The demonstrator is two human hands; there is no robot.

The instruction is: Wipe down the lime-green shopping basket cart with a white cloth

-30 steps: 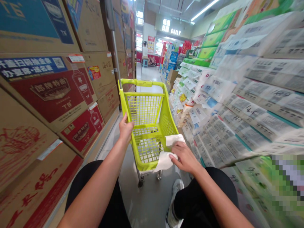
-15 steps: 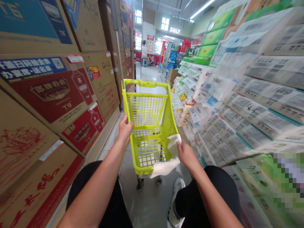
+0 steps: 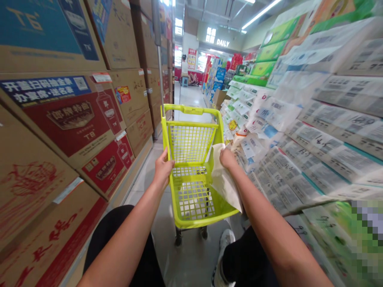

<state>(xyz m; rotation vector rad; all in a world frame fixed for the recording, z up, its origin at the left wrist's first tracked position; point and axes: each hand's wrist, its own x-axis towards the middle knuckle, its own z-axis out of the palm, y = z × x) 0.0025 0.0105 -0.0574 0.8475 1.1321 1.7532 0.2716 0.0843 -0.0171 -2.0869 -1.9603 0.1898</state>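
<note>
A lime-green shopping cart (image 3: 175, 199) stands between my knees, its grid basket facing me. My left hand (image 3: 163, 167) is closed round the basket's left rim. On the right rim, my right hand (image 3: 228, 157) presses a white cloth (image 3: 223, 181), perhaps a thick wipe, with the fingers partly hidden behind it. The cloth drapes over the right side wall and hangs down toward the near right corner. A grey metal pole (image 3: 160, 67) rises from the cart's far left corner.
Stacked cardboard cartons (image 3: 68, 115) line the left side. Piles of plastic-wrapped paper packs (image 3: 317, 147) rise close on the right. A tiled aisle (image 3: 193, 95) runs ahead, where a person (image 3: 184, 65) is near a blue stool (image 3: 184, 81).
My right hand has slid away from me along the right rim, drawing the cloth off the near edge and up the side. My left hand stays on the left rim.
</note>
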